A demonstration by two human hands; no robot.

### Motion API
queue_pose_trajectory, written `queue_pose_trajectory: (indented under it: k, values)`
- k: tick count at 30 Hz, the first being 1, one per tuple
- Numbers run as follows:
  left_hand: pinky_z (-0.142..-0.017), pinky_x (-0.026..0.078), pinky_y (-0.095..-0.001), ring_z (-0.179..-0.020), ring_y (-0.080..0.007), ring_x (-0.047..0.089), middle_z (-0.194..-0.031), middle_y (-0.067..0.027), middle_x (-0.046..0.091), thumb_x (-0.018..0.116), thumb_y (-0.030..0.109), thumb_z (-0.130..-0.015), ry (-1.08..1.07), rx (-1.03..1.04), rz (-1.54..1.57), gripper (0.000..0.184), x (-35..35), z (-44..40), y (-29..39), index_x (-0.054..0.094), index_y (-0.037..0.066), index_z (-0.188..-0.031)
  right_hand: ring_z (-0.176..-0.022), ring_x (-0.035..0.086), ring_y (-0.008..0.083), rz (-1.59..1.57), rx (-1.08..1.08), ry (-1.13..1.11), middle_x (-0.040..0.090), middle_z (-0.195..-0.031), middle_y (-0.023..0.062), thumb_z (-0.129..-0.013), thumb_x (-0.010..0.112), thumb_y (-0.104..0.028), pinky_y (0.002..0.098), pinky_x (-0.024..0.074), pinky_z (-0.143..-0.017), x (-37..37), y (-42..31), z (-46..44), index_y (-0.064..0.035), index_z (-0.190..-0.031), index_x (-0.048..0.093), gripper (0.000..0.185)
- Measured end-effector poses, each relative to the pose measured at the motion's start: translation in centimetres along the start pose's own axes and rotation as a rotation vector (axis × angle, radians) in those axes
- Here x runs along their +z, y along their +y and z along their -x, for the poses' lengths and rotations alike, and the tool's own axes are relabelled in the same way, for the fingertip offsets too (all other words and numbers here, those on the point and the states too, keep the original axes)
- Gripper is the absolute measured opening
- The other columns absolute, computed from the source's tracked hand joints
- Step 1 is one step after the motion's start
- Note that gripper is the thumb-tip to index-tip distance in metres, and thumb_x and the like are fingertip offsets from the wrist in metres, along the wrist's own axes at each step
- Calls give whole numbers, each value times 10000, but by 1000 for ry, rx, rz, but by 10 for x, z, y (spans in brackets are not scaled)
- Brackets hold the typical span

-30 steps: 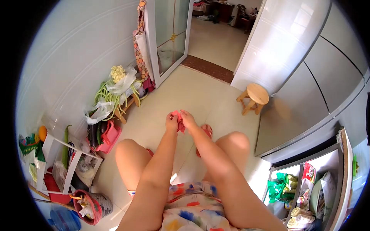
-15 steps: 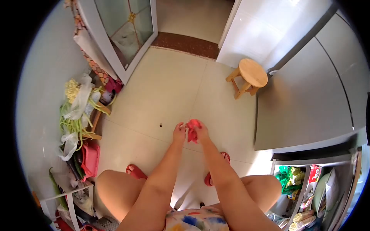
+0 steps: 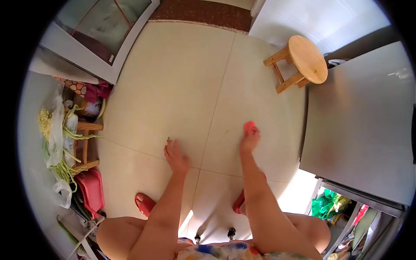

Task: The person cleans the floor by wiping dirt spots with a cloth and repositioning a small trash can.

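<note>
My left hand is low over the tiled floor with its fingers spread and nothing held in it. A small dark speck lies at its fingertips. Farther right, my right hand is closed on a red cloth, which shows beyond the fingers. My feet in red slippers are on the floor behind the hands.
A round wooden stool stands at the upper right beside a grey cabinet door. Along the left wall are vegetables, a pink basket and an open glass door. An open shelf is at lower right.
My hands have moved apart; the left let go of the cloth and reached down left to the speck, while the right carried the cloth right. The view has tilted farther down to the floor.
</note>
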State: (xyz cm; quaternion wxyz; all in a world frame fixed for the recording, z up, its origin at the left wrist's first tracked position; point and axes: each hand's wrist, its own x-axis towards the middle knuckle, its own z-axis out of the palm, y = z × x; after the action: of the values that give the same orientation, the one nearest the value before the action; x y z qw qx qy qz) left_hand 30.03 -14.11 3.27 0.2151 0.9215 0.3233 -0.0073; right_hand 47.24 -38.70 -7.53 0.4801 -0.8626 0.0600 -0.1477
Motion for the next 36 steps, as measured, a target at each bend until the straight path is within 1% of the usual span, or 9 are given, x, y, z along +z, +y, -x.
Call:
queue_pose_trajectory:
  k: [3, 7, 10, 14, 17, 20, 22, 27, 36]
  values:
    - [-1110, 168, -464, -1325, -377, 206, -1412, -213, 268, 603, 22, -706, 166, 46, -19, 743, 21, -13, -21, 286, 45, -1377, -909, 518, 325, 365, -160, -153, 542, -969, 127, -830, 537, -19, 431, 432, -867, 17, -76, 49, -101, -1054, 599, 246]
    - [-1109, 160, -474, -1349, -390, 170, -1448, -210, 226, 547, 6, -712, 207, 39, 11, 738, 39, -30, -40, 266, 50, -1394, -959, 519, 309, 176, -482, -463, 557, -1062, 122, -749, 554, 36, 439, 407, -866, 49, -115, 103, -135, -1069, 623, 369]
    - [-1107, 167, -474, -1354, -388, 170, -1459, -204, 217, 550, 22, -714, 168, -17, -19, 742, 41, -35, -41, 261, 42, -1397, -936, 556, 251, -190, -188, -787, 574, -1028, 97, -786, 576, -1, 398, 437, -859, 69, -118, 100, -102, -1038, 606, 273]
    - [-1104, 189, -457, -1354, -386, 179, -1470, -185, 212, 574, 73, -719, 114, -72, -24, 741, 36, -37, -37, 271, 34, -1394, -919, 583, 209, -1359, 689, -339, 595, -1012, 84, -809, 595, -102, 317, 469, -801, 55, -82, 14, -64, -1028, 571, 224]
    - [-1103, 200, -445, -1351, -386, 189, -1475, -172, 211, 591, 109, -718, 106, -83, -55, 754, 36, -37, -35, 268, 29, -1396, -854, 578, 180, -1114, 520, -13, 611, -898, 61, -866, 544, -185, 344, 465, -797, 12, -20, -68, -47, -1058, 531, 237]
    - [-1106, 195, -436, -1360, -369, 173, -1484, -161, 194, 580, 132, -719, 96, -83, -69, 757, 33, -37, -33, 261, 20, -1396, -1074, 515, 243, 260, 34, -32, 550, -1159, 133, -867, 496, -135, 420, 396, -939, -11, -30, -93, -44, -1218, 489, 362]
    - [-1109, 190, -433, -1363, -361, 168, -1486, -158, 191, 566, 137, -723, 99, -76, -57, 749, 31, -36, -31, 260, 14, -1395, -1180, 452, 282, 576, -278, 38, 483, -1275, 165, -856, 472, -100, 460, 339, -1004, 14, -11, -88, -50, -1288, 451, 435]
    - [-1112, 181, -437, -1353, -367, 185, -1479, -162, 205, 546, 116, -734, 109, -83, -60, 727, 31, -36, -29, 262, 12, -1396, -1221, 400, 349, 438, -489, -236, 439, -1331, 153, -800, 449, -42, 499, 281, -1038, 106, -65, -42, -73, -1294, 463, 495]
    - [-1096, 217, -441, -1301, -361, 279, -1401, -145, 350, 491, -48, -695, 250, -97, 214, 580, 25, -41, -32, 403, 1, -1266, -1086, 494, 310, 41, -655, -914, 523, -1249, 74, -707, 517, 40, 404, 432, -890, 164, -154, 100, -157, -1143, 611, 487]
